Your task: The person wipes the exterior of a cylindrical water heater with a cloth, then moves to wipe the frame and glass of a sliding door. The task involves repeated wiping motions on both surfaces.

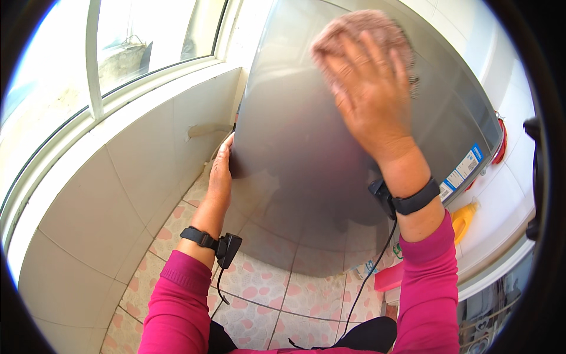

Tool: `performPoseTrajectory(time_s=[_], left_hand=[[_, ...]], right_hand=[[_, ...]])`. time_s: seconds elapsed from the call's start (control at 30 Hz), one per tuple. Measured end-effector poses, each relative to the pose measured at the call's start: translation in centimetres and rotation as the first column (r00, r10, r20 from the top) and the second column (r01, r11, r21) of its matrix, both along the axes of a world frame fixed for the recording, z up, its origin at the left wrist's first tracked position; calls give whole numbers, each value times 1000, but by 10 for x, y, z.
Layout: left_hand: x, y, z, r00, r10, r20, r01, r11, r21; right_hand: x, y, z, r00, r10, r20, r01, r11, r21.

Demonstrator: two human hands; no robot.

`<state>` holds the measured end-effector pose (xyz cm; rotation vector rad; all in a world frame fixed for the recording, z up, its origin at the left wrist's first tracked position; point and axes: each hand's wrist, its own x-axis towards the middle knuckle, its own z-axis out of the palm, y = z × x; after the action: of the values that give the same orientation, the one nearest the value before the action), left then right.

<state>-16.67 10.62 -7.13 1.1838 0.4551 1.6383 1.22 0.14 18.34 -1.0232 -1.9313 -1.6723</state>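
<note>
A large grey appliance (305, 146) with a glossy, reflecting panel stands before me. My right hand (376, 93) presses a pinkish-brown cloth (371, 26) against the upper part of that panel, its fingers spread over the fabric. Hand and cloth are blurred. Along the appliance's left edge rests my left hand (220, 170), fingers extended and no loose object seen in it; its thumb is hidden. Near the right edge of the panel, a blue and white label (462, 170) bears writing and a printed code.
A tiled wall (132, 186) runs under the window (154, 35) on the left, with a pipe (210, 129) coming out of it. On the right are a yellow bottle (464, 221) and a pink object (389, 278). The tiled floor (252, 305) has a pink pattern.
</note>
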Motion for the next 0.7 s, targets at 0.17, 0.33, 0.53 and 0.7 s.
performPoseTrajectory(time_s=[0.17, 0.33, 0.53, 0.7], left_hand=[[-3, -1, 1, 999, -42, 9, 43, 998, -35], [-5, 1, -1, 1000, -13, -24, 12, 999, -37], [-3, 1, -7, 984, -15, 175, 51, 979, -199], [-8, 9, -13, 991, -5, 132, 34, 975, -221]], right_hand=[[-13, 14, 22, 997, 1, -73, 15, 975, 223], [-33, 30, -17, 996, 60, -71, -58, 998, 21], [-65, 53, -151, 966, 257, 23, -220, 870, -442], [-42, 39, -236, 968, 228, 106, -130, 817, -562]])
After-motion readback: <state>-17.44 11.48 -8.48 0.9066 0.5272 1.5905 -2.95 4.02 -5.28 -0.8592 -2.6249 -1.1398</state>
